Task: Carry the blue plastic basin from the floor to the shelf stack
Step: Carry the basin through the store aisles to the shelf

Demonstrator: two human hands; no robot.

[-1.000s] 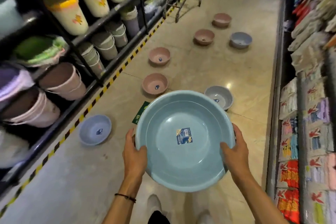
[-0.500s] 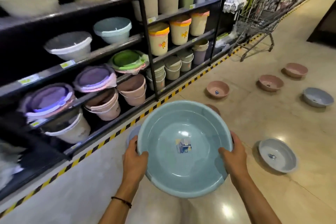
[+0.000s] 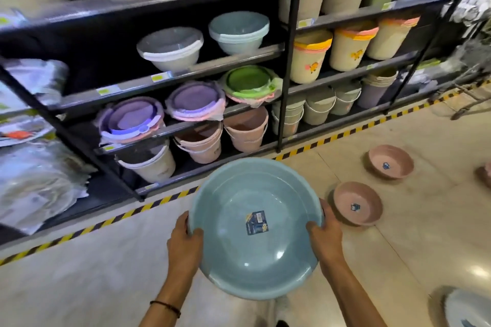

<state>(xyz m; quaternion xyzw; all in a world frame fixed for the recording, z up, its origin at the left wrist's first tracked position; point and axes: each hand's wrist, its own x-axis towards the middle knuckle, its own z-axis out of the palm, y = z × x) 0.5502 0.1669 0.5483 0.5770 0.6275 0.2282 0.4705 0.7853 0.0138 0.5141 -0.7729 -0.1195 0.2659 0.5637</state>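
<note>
And round they come: a second ago the view ran down the aisle, now it faces the shelves [image 3: 170, 77] square on; the blue basin [image 3: 255, 247] is still up off the floor [image 3: 398, 233], carried level in front of the body, just short of the striped tape [image 3: 164, 199]. Left hand [image 3: 184, 240] grips the near-left rim, thumb hooked inside; right hand [image 3: 325, 233] does the same on the right; neither grip has shifted through the turn.

What matters: the stack of blue basins [image 3: 239, 32] is now in sight, on an upper shelf ahead; I'd say the carry is about half done, with a step in and a lift onto that stack to go.

Writing now: a blue sticker [image 3: 257, 222] with a yellow mark sits on the basin's floor, the print too small to read; the pink basins [image 3: 357, 203] on the floor beside it wear similar stickers; yellow price tags [image 3: 159, 77] line the shelf edges, blurred; cream buckets [image 3: 309, 56] carry a little cartoon print, no words I can make out.
</note>
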